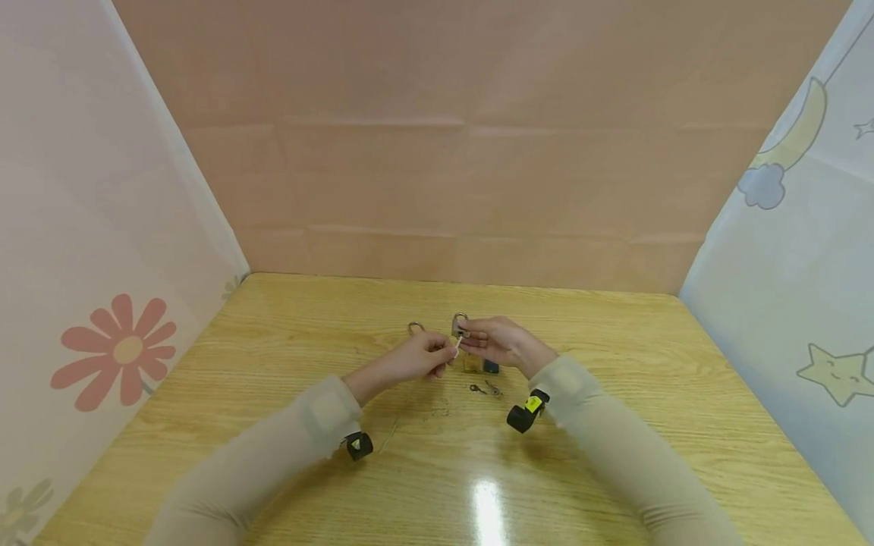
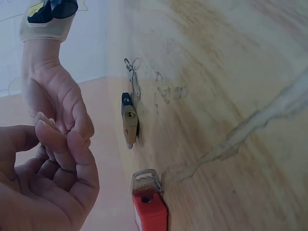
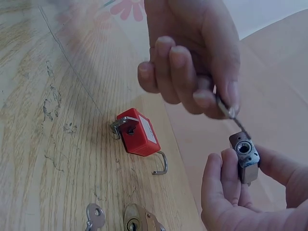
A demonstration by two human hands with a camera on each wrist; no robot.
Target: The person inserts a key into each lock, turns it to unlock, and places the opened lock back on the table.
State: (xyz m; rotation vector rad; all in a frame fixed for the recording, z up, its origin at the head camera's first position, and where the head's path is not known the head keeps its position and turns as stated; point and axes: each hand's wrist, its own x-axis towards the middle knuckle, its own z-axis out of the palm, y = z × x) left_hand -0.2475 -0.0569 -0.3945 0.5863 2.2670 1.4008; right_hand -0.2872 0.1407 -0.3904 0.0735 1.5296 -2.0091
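Observation:
My left hand [image 1: 416, 356] pinches a thin metal key [image 3: 242, 126] between thumb and forefinger. Its tip is right at the keyhole face of a small silver padlock [image 3: 246, 156]. That padlock sits between the thumb and fingers of my right hand [image 1: 505, 343], keyhole end turned toward the key and shackle [image 1: 460, 317] pointing up in the head view. In the left wrist view, the left hand's fingers [image 2: 62, 144] cover both key and padlock. Both hands are raised over the far part of the table.
On the wooden table [image 1: 580, 455] lies a red padlock [image 3: 138, 134], its body hidden behind my left hand in the head view. A brass padlock [image 1: 471, 364] and a dark blue one [image 1: 491, 367] lie under my right hand. Loose keys [image 1: 493, 389] are nearer me.

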